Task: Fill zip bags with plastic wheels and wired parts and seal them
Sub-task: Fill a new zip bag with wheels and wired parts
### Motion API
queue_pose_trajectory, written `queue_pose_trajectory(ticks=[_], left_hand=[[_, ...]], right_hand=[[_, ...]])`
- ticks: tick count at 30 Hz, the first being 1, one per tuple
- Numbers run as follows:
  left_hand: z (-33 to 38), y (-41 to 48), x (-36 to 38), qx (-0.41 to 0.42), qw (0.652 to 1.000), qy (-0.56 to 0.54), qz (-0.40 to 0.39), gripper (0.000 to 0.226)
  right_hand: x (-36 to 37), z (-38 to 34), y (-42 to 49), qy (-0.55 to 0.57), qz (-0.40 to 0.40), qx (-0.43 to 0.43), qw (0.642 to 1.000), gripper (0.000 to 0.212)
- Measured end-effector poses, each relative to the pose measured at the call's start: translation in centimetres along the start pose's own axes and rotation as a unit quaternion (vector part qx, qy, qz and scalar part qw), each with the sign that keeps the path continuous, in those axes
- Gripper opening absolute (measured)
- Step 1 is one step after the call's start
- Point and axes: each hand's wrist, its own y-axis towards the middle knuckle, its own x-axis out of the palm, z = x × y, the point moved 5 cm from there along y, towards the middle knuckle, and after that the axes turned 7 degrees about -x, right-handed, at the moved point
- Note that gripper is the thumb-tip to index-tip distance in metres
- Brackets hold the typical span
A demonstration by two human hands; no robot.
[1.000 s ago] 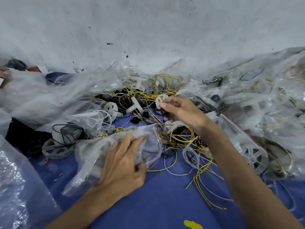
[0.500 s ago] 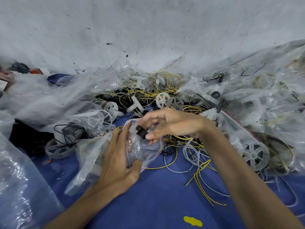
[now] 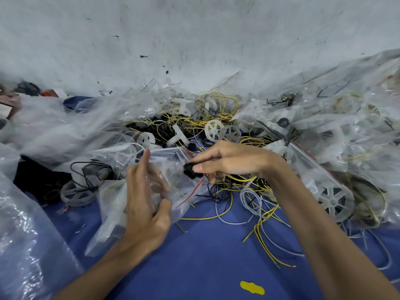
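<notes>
My left hand (image 3: 146, 204) holds a clear zip bag (image 3: 173, 169) with a red seal line, thumb and fingers spreading its mouth. My right hand (image 3: 229, 161) pinches a small black part (image 3: 190, 169) between thumb and forefinger right at the bag's opening. Behind the hands lies a tangle of yellow wires (image 3: 207, 118), black parts and white plastic wheels (image 3: 214, 129). More yellow and grey wires (image 3: 255, 204) trail over the blue mat under my right wrist.
Filled clear bags are heaped at right, one showing a large white wheel (image 3: 334, 202). Crumpled plastic sheeting (image 3: 54, 126) covers the left side. A bag with black wire (image 3: 91, 172) lies left of my hand. Grey wall behind. Yellow spot (image 3: 252, 287) on the blue mat (image 3: 205, 256).
My right hand picked a black part from the pile and brought it left to the bag mouth. My left hand went from pressing the bag flat to lifting and opening it.
</notes>
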Motion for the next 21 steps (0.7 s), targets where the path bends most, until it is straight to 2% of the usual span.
queue_pose_trajectory(ticks=[4,6,8,10,12,13,14,15,17,19,21], left_hand=[[0.8,-0.2,0.1,0.04,0.997,0.06,0.008,0.08],[1.2,-0.3,0.2,0.063,0.99,0.121,0.022,0.08],[2.0,-0.2,-0.2,0.085,0.976,0.194,0.052,0.078],[3.1,0.6,-0.6,0.124,0.966,0.216,0.07,0.078],[4.6,2.0,-0.7,0.125,0.981,0.145,0.039,0.079],[5.3,3.0,-0.8,0.11,0.988,0.109,0.013,0.077],[5.8,4.3,-0.8,0.081,0.992,0.095,-0.007,0.073],[6.2,5.7,-0.9,0.037,0.995,0.093,-0.011,0.068],[6.8,8.4,-1.5,-0.039,0.996,0.07,0.034,0.053],[8.6,10.5,-2.0,-0.019,0.993,0.04,0.107,0.037],[9.8,12.1,-1.5,0.011,0.989,0.049,0.14,0.029]], right_hand=[[1.8,0.0,0.9,0.006,-0.019,0.021,1.0,0.023],[2.0,-0.5,1.4,-0.099,0.001,-0.009,0.995,0.022],[1.3,-1.5,1.8,-0.193,0.071,-0.05,0.977,0.024],[0.1,-3.2,1.7,-0.218,0.199,-0.122,0.948,0.028],[-1.3,-5.1,0.9,-0.21,0.344,-0.211,0.891,0.028],[-2.0,-5.5,0.6,-0.2,0.392,-0.223,0.87,0.03],[-2.8,-5.5,0.6,-0.191,0.416,-0.206,0.865,0.031],[-3.6,-5.2,1.0,-0.195,0.411,-0.163,0.876,0.033],[-5.1,-4.5,1.4,-0.193,0.407,-0.096,0.888,0.031],[-6.8,-5.2,0.7,-0.137,0.48,-0.117,0.859,0.027],[-7.7,-6.3,-0.1,-0.109,0.541,-0.161,0.818,0.023]])
